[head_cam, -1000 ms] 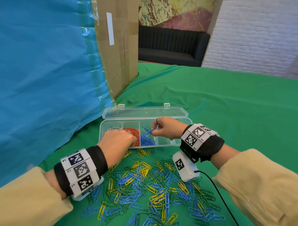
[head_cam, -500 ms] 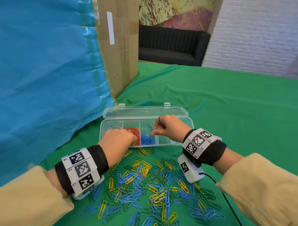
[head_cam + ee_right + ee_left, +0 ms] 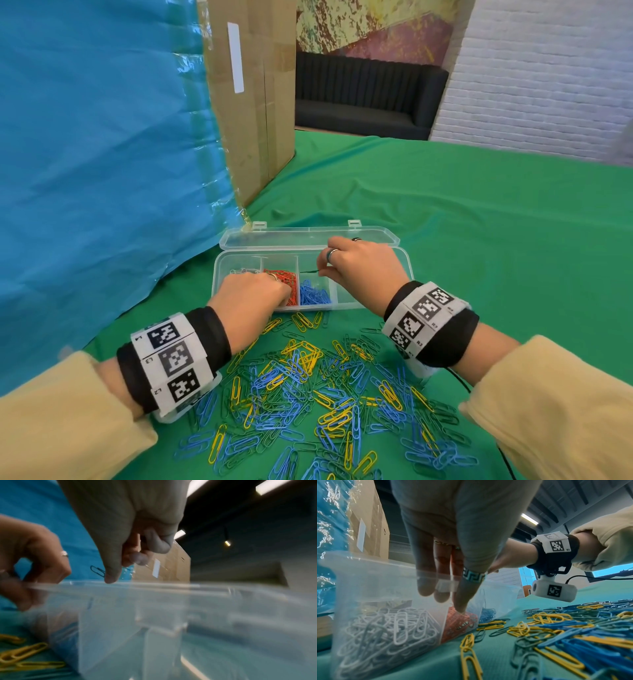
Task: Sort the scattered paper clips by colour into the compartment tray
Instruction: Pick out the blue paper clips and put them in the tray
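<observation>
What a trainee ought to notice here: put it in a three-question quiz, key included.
1. True or false: the lid of the compartment tray is shut.
2. Which colour fills the compartment between the white clips and the blue clips? A yellow, B red, C green.
3. Fill in: the right hand pinches a single ____ over the tray.

Key: 1 false, it lies open. 2 B, the red clips. 3 paper clip.

Bright even light, blurred wrist views
</observation>
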